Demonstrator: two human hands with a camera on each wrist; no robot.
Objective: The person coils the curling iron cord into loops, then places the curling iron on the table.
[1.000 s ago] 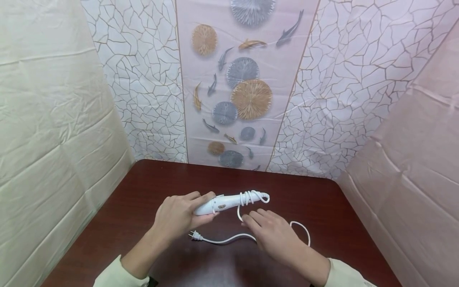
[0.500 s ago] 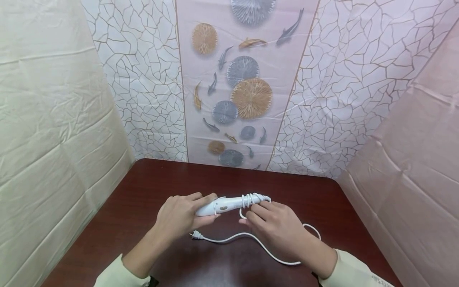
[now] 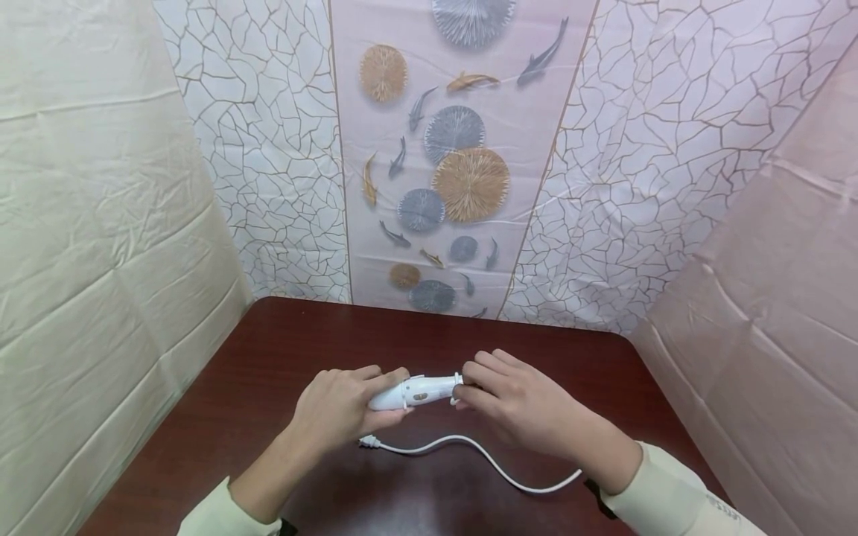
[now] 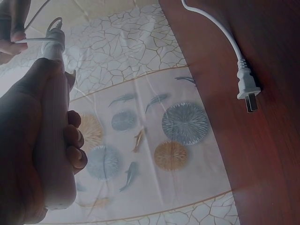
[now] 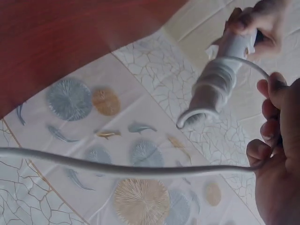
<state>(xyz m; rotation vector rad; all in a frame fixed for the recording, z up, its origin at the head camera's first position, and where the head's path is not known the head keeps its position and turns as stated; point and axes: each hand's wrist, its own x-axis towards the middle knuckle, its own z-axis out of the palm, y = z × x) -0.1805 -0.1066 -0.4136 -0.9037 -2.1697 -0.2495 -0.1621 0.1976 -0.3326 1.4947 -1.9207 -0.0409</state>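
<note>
My left hand (image 3: pixel 331 402) grips the thick end of a white hand-held appliance (image 3: pixel 432 388), long and slim like a hair iron, with a small gold-brown switch on its side. Its narrow end points right, with several turns of white power cord (image 5: pixel 213 86) wound around it. My right hand (image 5: pixel 281 126) has its fingers curled round the cord, which runs taut from the wraps to the fingertips. From the far side of that hand, the rest of the cord trails down to a two-prong plug (image 4: pixel 248 86). In the head view the right hand hides the narrow end.
Both hands are over a dark red-brown table (image 3: pixel 315 327). A patterned cloth with fish and round motifs (image 3: pixel 429 186) hangs behind its back edge. Pale cloth walls (image 3: pixel 100 223) stand at the left and right. The loose cord lies in a curve near the front.
My right hand has risen from below the narrow end, first toward the appliance, then over its end, carrying the cord. The left hand keeps its grip, nearly still.
</note>
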